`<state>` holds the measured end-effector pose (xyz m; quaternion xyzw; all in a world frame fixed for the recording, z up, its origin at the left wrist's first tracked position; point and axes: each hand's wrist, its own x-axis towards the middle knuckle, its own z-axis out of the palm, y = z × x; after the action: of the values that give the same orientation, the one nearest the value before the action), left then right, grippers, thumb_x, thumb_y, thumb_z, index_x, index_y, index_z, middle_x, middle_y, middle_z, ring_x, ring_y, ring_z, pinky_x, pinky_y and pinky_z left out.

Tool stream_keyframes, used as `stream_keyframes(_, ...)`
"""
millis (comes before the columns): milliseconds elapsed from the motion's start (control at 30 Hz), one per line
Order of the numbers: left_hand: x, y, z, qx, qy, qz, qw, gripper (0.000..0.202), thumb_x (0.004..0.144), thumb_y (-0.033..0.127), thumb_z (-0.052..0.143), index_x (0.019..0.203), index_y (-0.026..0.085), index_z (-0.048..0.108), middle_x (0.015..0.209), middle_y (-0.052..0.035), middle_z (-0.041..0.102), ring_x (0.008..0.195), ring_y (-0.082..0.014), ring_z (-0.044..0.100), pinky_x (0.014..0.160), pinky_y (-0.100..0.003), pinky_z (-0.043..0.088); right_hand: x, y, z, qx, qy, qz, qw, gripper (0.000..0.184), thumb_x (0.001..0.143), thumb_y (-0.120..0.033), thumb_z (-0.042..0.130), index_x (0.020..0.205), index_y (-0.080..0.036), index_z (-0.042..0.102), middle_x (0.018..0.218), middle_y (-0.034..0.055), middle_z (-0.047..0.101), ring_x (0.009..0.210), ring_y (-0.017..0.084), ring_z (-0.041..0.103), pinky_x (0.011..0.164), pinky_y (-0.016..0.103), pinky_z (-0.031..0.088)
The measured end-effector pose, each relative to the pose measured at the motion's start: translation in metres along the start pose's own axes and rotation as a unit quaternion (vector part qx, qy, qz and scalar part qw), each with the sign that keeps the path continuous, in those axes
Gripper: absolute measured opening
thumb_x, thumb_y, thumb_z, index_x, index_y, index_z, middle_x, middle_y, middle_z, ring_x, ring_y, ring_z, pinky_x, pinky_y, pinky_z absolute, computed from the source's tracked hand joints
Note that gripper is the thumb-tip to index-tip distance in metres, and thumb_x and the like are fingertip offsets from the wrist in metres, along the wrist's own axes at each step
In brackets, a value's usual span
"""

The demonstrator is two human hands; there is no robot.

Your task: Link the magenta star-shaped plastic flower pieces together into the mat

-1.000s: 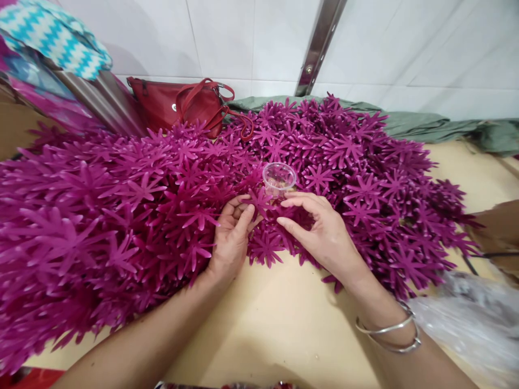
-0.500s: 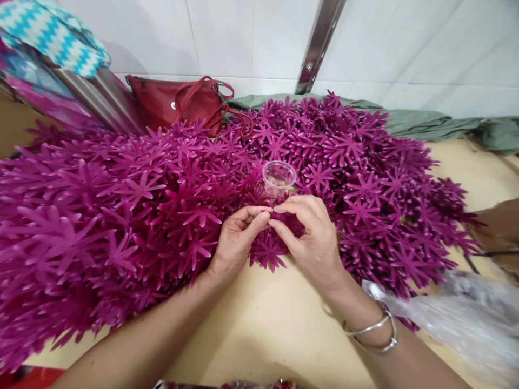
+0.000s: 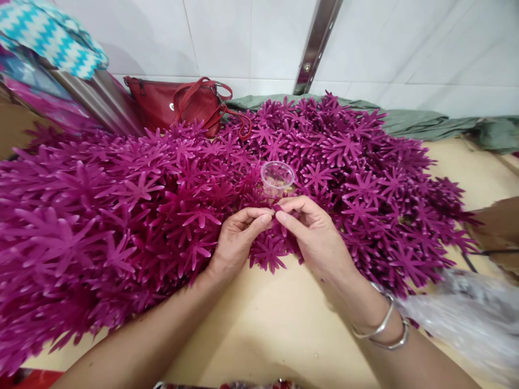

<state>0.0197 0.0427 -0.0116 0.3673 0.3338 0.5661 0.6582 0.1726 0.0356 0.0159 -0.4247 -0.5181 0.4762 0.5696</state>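
A big heap of purple star-shaped flower pieces [image 3: 133, 194] covers most of the tan table [image 3: 267, 329]. A small clear plastic cup [image 3: 277, 178] stands in the heap just beyond my fingers. My left hand [image 3: 235, 240] and my right hand [image 3: 314, 235] meet fingertip to fingertip at the heap's near edge. Both are pinched on one purple flower piece [image 3: 278, 208] held between them. Two silver bangles [image 3: 383, 329] sit on my right wrist.
A red handbag [image 3: 178, 102] lies at the back against the white tiled wall. Green cloth [image 3: 425, 124] runs along the back right. A clear plastic bag [image 3: 458, 319] lies at the right. Patterned fabric and metal bars [image 3: 60, 54] are at the back left.
My hands have come together from slightly apart, and their fingertips now pinch one flower piece between them. The cup and the heap have not moved.
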Motion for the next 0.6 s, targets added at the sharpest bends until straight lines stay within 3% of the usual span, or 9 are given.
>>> stream_keyframes(233,0.001,0.004,0.006,-0.063,0.060,-0.007,0.996,0.031,0.073,0.038,0.090,0.081,0.018,0.068,0.085,0.0029,0.071,0.080,-0.0102,0.067,0.085,-0.026,0.055,0.003,-0.003,0.001,0.208,0.067,0.083,0.972,0.018,0.081,-0.029,0.083,0.082,-0.026,0.066,0.087,-0.0044,0.066,0.082,0.013,0.062,0.083,0.025,0.052)
stream_keyframes(333,0.004,0.005,0.006,-0.087,0.092,-0.006,0.992,0.038,0.068,0.038,0.093,0.081,0.019,0.062,0.079,0.0064,0.067,0.076,-0.0095,0.067,0.084,-0.027,0.056,0.008,-0.004,-0.007,0.240,0.100,0.078,0.963,0.020,0.081,-0.026,0.084,0.083,-0.026,0.065,0.082,-0.0067,0.067,0.082,0.012,0.067,0.081,0.023,0.054)
stream_keyframes(467,0.005,0.005,0.004,-0.100,0.108,-0.008,0.989,0.037,0.071,0.036,0.090,0.085,0.020,0.060,0.079,0.0066,0.067,0.072,-0.0090,0.068,0.079,-0.025,0.056,0.013,-0.008,-0.016,0.251,0.094,0.096,0.959,0.015,0.084,-0.025,0.080,0.091,-0.025,0.067,0.094,-0.0017,0.078,0.098,0.016,0.074,0.092,0.029,0.057)
stream_keyframes(533,0.004,0.004,0.003,-0.104,0.114,-0.007,0.988,0.034,0.074,0.034,0.088,0.089,0.021,0.061,0.077,0.0071,0.067,0.069,-0.0085,0.067,0.081,-0.026,0.056,0.014,-0.010,-0.017,0.265,0.074,0.125,0.953,0.013,0.089,-0.033,0.075,0.096,-0.025,0.068,0.099,0.0020,0.080,0.102,0.019,0.075,0.091,0.032,0.059)
stream_keyframes(600,0.004,0.004,0.003,-0.105,0.121,-0.004,0.987,0.032,0.076,0.033,0.085,0.094,0.022,0.061,0.074,0.0075,0.065,0.068,-0.0085,0.067,0.086,-0.028,0.057,0.014,-0.013,-0.016,0.276,0.053,0.155,0.947,0.027,0.093,-0.050,0.068,0.099,-0.024,0.069,0.105,0.0062,0.080,0.107,0.022,0.075,0.091,0.034,0.060)
